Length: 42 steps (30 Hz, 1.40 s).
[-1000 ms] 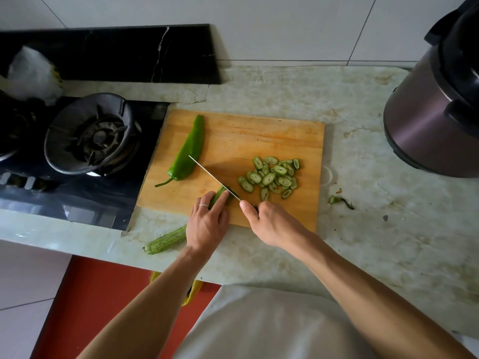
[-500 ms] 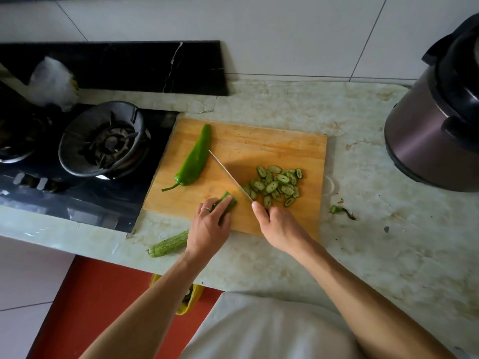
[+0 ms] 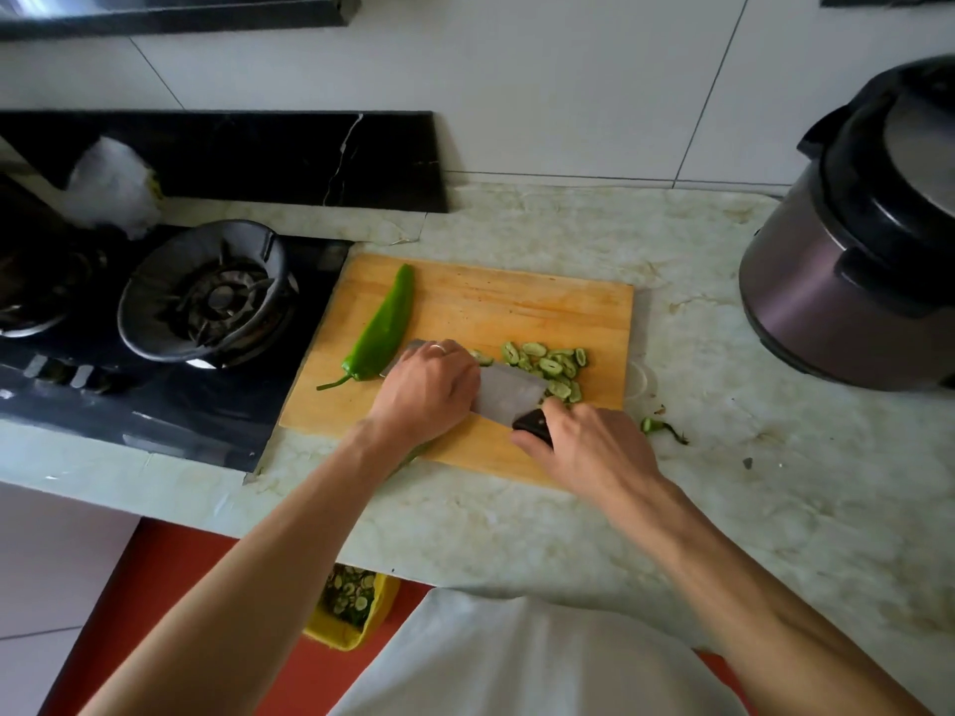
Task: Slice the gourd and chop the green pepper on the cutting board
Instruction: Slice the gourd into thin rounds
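A wooden cutting board (image 3: 491, 302) lies on the marble counter. A whole green pepper (image 3: 382, 328) rests on its left part. A pile of gourd slices (image 3: 550, 364) sits right of centre. My right hand (image 3: 589, 452) grips the black handle of a cleaver (image 3: 509, 395), whose broad blade is tilted so its flat side shows. My left hand (image 3: 429, 390) lies curled against the blade's left part, pressing on the gourd (image 3: 413, 455). Only a green sliver of the gourd shows under my wrist.
A gas stove burner (image 3: 206, 297) sits just left of the board. A pressure cooker (image 3: 852, 281) stands at the right. A gourd end scrap (image 3: 659, 427) lies on the counter right of the board. A yellow bin (image 3: 330, 630) with scraps is on the floor below the counter edge.
My left hand has slid forward onto the board, pulling the gourd in from the counter edge. The cleaver, seen edge-on before, now shows its flat side.
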### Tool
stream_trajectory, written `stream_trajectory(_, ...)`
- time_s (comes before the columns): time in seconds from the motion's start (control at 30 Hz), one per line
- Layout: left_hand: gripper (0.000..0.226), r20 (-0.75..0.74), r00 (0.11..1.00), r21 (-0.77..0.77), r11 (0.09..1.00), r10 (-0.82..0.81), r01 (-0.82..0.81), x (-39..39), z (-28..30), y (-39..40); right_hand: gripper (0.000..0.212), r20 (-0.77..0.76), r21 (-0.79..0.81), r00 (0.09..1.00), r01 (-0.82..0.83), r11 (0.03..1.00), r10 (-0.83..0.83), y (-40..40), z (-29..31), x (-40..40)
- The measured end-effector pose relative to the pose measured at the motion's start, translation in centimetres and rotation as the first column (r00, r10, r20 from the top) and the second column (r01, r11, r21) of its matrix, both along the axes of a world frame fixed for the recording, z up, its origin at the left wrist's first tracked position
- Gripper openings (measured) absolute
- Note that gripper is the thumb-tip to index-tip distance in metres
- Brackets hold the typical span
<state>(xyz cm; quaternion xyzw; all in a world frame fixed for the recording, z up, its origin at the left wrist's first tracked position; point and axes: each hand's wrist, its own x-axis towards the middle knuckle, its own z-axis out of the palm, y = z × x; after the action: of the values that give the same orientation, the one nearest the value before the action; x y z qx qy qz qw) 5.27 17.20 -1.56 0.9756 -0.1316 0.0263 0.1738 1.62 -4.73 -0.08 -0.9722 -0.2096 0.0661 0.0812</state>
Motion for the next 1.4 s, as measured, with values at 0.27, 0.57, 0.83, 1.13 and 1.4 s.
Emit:
stream_trajectory(0.27, 0.037, 0.010, 0.999, -0.107, 0.994, 0.040, -0.039, -0.6, 0.6, -4.0, 0.053, -0.037, 0.029, 0.996, 0.084, 0.996, -0.083, -0.7, 0.0, -1.0)
stream_trajectory(0.57, 0.027, 0.220, 0.932, -0.356, 0.913, 0.289, -0.200, -4.1, -1.9, -4.2, 0.051, -0.136, 0.141, 0.976, 0.190, 0.971, -0.172, -1.1, -0.7, -0.9)
stream_trajectory(0.83, 0.034, 0.101, 0.881, -0.424, 0.821, 0.461, -0.382, -7.0, -3.2, -0.9, 0.052, -0.454, 0.370, 0.868, 0.387, 0.844, -0.199, -0.6, -1.5, -0.7)
stream_trajectory(1.13, 0.040, -0.394, 0.737, 0.232, 0.836, 0.549, -0.498, -7.8, -2.3, 4.1, 0.066, -0.508, 0.471, 0.843, 0.444, 0.762, -0.177, 0.0, -1.8, -0.6)
stream_trajectory(1.4, 0.027, -0.699, 0.544, -0.569, 0.099, 0.463, -0.816, -5.4, 2.3, 4.5, 0.075, -0.540, 0.525, 0.836, 0.423, 0.738, -0.095, 1.3, -1.6, -1.0)
